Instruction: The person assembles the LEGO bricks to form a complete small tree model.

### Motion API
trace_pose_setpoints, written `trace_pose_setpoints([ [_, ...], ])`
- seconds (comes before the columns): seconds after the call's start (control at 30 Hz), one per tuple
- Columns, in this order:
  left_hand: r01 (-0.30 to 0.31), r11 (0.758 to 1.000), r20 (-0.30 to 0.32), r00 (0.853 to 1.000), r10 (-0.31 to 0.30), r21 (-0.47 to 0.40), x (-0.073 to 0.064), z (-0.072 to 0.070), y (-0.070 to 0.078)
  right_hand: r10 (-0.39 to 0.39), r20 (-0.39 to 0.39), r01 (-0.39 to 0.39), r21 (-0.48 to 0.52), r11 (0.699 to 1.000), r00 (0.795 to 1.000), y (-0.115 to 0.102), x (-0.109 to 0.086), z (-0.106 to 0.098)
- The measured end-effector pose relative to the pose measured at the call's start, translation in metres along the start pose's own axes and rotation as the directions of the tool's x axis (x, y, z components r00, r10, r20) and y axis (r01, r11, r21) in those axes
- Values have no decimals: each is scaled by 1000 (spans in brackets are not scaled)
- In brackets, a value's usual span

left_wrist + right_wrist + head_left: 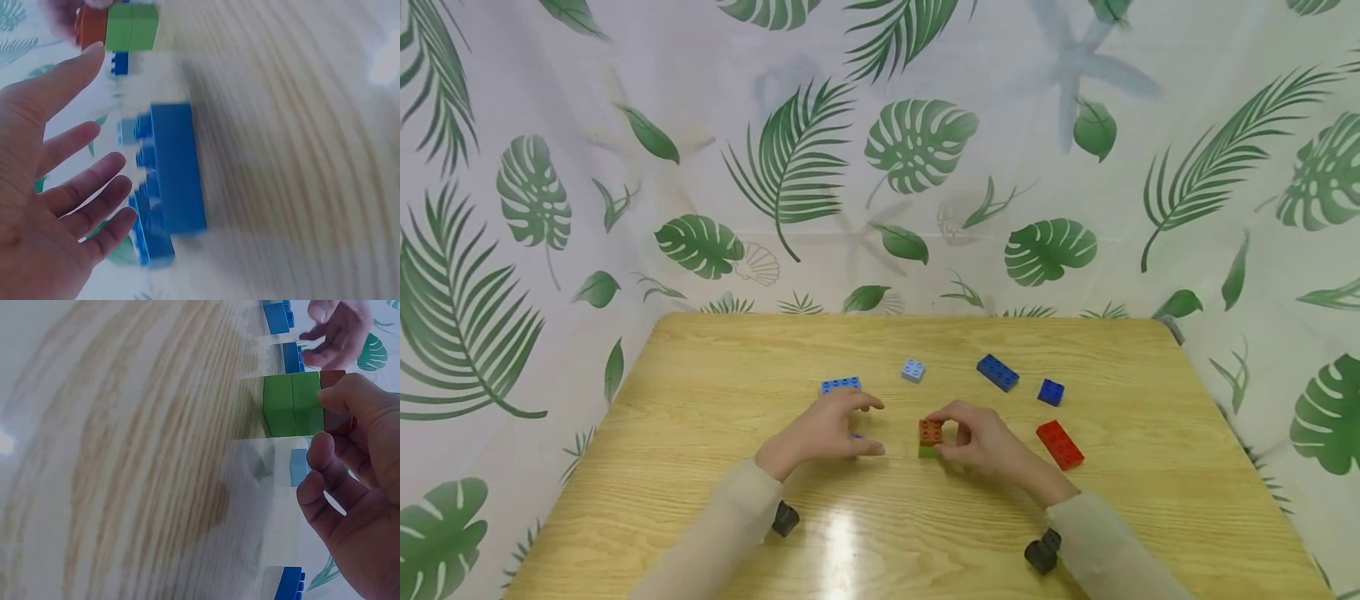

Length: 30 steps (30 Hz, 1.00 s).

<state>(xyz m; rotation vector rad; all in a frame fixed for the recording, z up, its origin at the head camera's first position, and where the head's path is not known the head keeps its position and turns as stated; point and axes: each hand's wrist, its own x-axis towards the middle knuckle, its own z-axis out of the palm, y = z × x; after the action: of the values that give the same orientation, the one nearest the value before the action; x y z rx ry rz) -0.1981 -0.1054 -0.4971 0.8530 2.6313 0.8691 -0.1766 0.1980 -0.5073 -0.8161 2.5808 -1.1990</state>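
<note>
A small stack stands on the table in front of my right hand point(988, 446): an orange-brown brick point(930, 430) on top of two green bricks point(292, 405). Thumb and index finger of the right hand pinch the stack near its top, at the orange-brown brick. To its left, my left hand point(823, 429) is spread with fingers apart, holding nothing. Beside its palm in the left wrist view is a long blue brick point(179, 169), mostly hidden by the hand in the head view. Another blue brick point(841, 384) lies just beyond the left fingers.
Farther back lie a light blue brick point(913, 370) and a long dark blue brick point(997, 372). A small dark blue brick point(1051, 392) and a long red brick point(1060, 444) lie to the right. A leaf-patterned curtain point(820, 275) hangs behind the wooden table point(700, 375).
</note>
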Motion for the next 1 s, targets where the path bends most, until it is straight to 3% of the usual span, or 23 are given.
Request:
trace_pose_setpoints([
  [0.37, 79, 997, -43, 996, -78, 1, -30, -5, -21, -5, -14, 5, 35, 999, 1000, 6, -2, 4],
  [1.0, 61, 995, -70, 995, -66, -79, -28, 8, -43, 72, -20, -70, 111, 991, 997, 14, -6, 9],
])
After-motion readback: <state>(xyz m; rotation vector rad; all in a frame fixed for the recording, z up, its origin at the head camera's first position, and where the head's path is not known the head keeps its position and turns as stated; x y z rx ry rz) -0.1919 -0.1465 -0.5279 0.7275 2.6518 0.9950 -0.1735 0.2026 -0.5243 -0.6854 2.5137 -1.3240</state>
